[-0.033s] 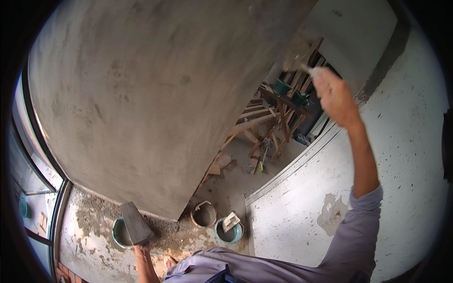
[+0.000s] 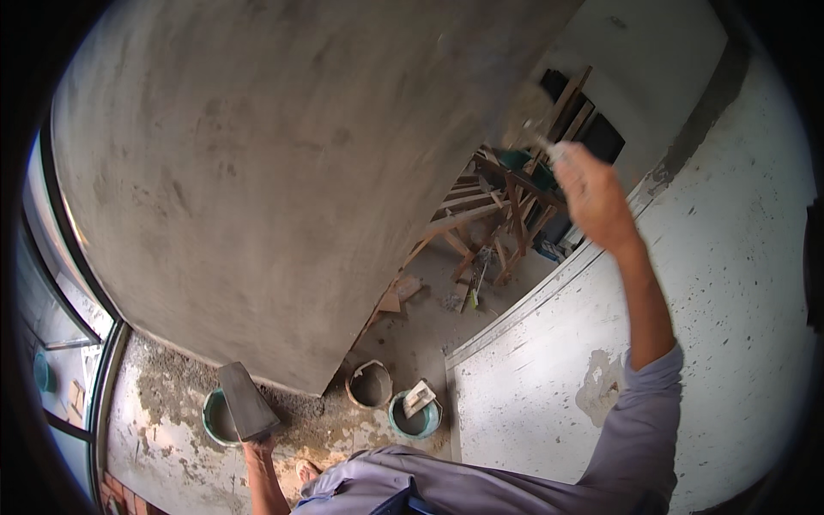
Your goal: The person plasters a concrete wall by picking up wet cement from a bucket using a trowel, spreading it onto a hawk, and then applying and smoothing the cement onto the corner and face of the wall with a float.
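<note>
My left hand point(image 2: 256, 446) is closed on the near end of a long, flat grey plastering board point(image 2: 244, 402). It holds the board low, over a green bucket point(image 2: 219, 418) on the floor. Raised at the upper right, my right hand point(image 2: 594, 196) grips a hand tool with a pale handle point(image 2: 556, 151). The tool's head is smeared by motion beside the far edge of the grey plastered wall point(image 2: 283, 189), so its kind and any contact with the wall are unclear.
Two more buckets stand below the wall's corner: a mortar-crusted one point(image 2: 371, 384) and a green one point(image 2: 415, 419) with a plastering float point(image 2: 420, 397) across it. Behind are wooden trestles point(image 2: 506, 206) and loose timber. A white spattered wall point(image 2: 532, 378) bounds the right, a framed glass door point(image 2: 64, 343) the left.
My right hand with its tool has shifted slightly down and to the left. The left hand and its board have hardly moved.
</note>
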The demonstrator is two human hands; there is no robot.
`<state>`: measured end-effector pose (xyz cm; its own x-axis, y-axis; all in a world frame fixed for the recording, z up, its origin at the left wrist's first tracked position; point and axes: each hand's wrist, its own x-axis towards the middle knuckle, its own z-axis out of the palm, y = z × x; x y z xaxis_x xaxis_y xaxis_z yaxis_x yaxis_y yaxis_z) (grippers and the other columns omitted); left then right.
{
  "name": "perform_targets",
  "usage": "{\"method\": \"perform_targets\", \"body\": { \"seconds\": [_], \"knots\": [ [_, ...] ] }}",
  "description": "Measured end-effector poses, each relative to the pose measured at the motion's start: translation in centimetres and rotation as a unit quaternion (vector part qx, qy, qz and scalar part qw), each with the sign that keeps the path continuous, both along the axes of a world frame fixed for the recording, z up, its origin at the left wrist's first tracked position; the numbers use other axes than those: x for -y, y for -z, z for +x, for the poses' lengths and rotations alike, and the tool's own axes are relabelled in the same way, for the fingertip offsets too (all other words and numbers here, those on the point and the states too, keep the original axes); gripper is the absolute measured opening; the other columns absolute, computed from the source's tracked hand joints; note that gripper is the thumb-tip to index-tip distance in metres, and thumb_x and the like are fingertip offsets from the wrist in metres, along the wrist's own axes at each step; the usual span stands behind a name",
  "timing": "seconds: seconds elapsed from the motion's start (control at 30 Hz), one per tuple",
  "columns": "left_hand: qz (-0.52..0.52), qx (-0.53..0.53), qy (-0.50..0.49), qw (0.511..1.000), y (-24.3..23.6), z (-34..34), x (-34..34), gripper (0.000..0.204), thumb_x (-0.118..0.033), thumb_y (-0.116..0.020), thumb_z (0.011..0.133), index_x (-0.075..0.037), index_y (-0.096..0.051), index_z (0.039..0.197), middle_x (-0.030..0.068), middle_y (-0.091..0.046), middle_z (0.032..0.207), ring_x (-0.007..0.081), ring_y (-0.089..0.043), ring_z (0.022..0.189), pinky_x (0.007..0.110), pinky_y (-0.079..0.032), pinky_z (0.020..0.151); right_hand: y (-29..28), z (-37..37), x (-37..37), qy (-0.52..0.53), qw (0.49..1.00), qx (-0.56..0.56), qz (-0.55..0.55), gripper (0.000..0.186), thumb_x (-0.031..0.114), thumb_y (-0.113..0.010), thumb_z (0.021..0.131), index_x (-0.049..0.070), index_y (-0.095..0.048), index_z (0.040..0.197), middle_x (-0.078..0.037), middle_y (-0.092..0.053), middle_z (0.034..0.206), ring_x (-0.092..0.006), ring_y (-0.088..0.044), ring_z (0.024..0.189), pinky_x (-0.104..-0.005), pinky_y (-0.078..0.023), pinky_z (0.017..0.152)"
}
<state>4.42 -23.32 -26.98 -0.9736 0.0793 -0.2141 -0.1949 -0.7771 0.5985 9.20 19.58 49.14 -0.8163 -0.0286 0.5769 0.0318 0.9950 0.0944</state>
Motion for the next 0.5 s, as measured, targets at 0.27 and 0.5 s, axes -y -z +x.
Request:
{"method": "perform_targets", "body": {
  "seconds": [0.27,0.5],
  "knots": [
    [0.286,0.12,0.053,0.949,-3.2,0.7,0.0,0.033,-0.027,-0.052,0.101,-0.009,-0.06,0.127,0.0074,-0.067,0.125,0.0272,-0.065,0.111,0.046,-0.052,0.098,20.8,2.6,0.4,-0.003,0.984,0.18,-0.002,0.034,0.024,-0.059,0.099,0.003,-0.054,0.126,-0.024,-0.066,0.101,-0.044,-0.068,0.083,-0.0503,-0.057,0.069],
    [0.248,0.12,0.039,0.961,-8.4,1.2,2.0,0.033,-0.027,-0.052,0.101,-0.009,-0.06,0.128,0.008,-0.067,0.125,0.0275,-0.064,0.112,0.046,-0.052,0.098,12.5,0.3,1.7,-0.055,0.998,-0.023,-0.027,0.033,0.024,-0.056,0.102,-0.001,-0.055,0.124,-0.025,-0.066,0.104,-0.0457,-0.066,0.09,-0.0498,-0.052,0.073]
  ]
}}
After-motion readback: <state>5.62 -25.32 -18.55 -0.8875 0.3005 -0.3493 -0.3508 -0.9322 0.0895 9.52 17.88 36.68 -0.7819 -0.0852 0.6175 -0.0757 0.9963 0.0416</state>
